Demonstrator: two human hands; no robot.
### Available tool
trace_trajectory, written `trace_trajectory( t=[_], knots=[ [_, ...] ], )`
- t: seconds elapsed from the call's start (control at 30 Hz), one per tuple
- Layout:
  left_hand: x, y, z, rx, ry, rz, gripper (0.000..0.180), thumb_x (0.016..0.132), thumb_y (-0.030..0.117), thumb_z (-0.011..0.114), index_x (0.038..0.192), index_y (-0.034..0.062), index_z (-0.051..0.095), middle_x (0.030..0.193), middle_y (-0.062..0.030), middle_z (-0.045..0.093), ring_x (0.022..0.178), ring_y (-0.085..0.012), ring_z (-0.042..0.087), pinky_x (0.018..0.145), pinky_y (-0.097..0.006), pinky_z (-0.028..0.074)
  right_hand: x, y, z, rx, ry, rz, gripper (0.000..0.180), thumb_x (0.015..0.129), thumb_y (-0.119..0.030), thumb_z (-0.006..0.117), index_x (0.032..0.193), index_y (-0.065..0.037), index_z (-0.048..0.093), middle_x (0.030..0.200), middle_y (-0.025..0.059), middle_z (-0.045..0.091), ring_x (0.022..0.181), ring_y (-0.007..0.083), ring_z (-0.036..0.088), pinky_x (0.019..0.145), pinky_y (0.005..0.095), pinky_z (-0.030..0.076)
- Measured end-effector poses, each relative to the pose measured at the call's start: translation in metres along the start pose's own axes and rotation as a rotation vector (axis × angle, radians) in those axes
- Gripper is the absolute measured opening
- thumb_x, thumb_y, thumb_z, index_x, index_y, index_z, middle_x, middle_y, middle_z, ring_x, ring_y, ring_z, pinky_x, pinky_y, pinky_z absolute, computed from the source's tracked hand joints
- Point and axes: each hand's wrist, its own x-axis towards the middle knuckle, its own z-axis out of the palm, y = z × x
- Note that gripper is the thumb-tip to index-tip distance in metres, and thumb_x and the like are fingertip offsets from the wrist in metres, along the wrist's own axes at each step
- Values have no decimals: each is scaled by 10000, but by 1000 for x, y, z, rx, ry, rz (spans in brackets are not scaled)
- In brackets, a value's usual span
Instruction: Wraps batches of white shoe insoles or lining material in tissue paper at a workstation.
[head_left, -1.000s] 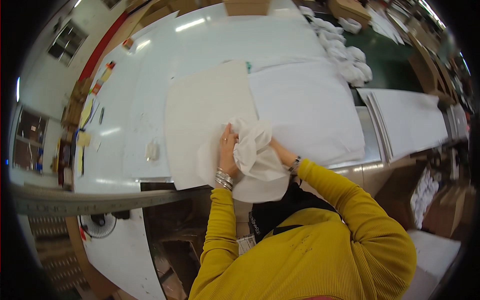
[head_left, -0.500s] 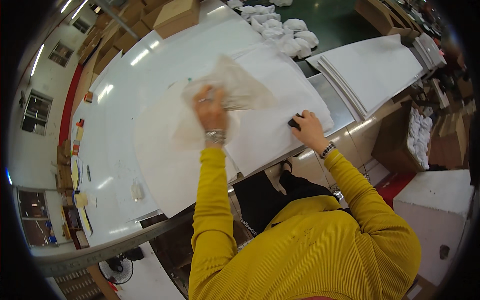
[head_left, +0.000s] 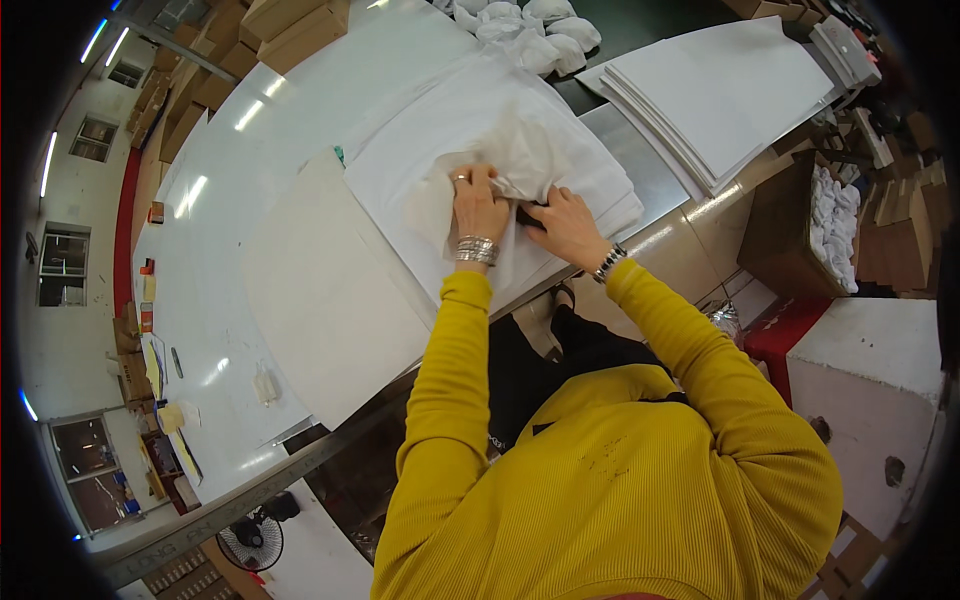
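Left hand (head_left: pixel 480 205) is clamping the crumpled sheet (head_left: pixel 530 150) lying ahead and rightward; right hand (head_left: pixel 570 226), just beside, is gripping a dark piece (head_left: pixel 526 216).

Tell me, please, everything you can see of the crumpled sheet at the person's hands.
The crumpled sheet is off-white, thin and partly see-through, like tissue or fine cloth; which, I cannot tell. It lies bunched in creased folds on the white stack. The left hand has its fingers on it; the right hand, holding a dark object, is at its near edge.
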Motion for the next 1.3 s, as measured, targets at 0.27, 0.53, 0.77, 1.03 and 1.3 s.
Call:
trace_trajectory(
  t=[0.27,0.53,0.77,1.03,1.3],
  knots=[
    [-35,9,-37,192,-517,374,831,647,226,755,1369,176,347,1404,-209,263,1306,-465,247,1059,-495,314,17,30,1,291,-92,31,304,693,-283,675,952,-127,701,986,159,589,962,340,533,826,412,453],
    [-3,-21,-37,-81,-320,209,482,698,-1,652,1157,132,591,1126,-133,584,1019,-321,568,917,-391,464,-10,33,-55,188,269,104,307,681,-268,689,946,-115,700,828,118,522,845,302,519,748,386,453],
    [55,-40,-45,-369,-486,-176,389,711,73,739,1073,-25,635,902,-100,682,786,-139,634,727,-275,506,-18,-1,-29,94,-11,-141,298,692,-255,700,928,-77,666,906,101,519,916,276,526,781,382,447],
    [81,-67,-52,-582,-912,-404,267,855,151,641,1066,-13,632,966,-40,654,812,-109,599,743,-235,480,74,-10,-12,-83,153,-484,543,764,-48,559,1296,-47,455,1290,84,451,1209,262,436,947,641,310],
    [96,19,-147,-68,-5,56,300,792,88,674,1085,63,617,994,-89,655,865,-216,635,743,-306,510,126,3,1,-47,115,-468,465,772,-60,553,1235,-59,507,1146,49,494,1131,292,460,969,749,130]
  ],
)
